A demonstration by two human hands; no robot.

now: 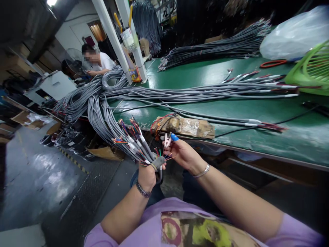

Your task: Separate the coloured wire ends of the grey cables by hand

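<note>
My left hand [151, 169], with a grey cover over its thumb, is closed around the end of a grey cable [160, 176]. Thin coloured wires [158, 151] fan out from that end towards my other hand. My right hand [181, 154] has blue tape on one fingertip and is pinching a small pale pink clip [167, 140] beside these wires. Just left of my hands, several more cable ends [133, 139] with white sleeves and bare copper tips hang over the bench edge. A taped wooden block [189, 127] with red and black leads lies directly beyond the clip.
Long grey cables [180, 93] run across the green bench [257, 137]. Farther back lie a black cable bundle [213, 48], a plastic bag [290, 34] and a green basket [308, 70]. White posts [110, 37] rise at the left, near a seated person [102, 61].
</note>
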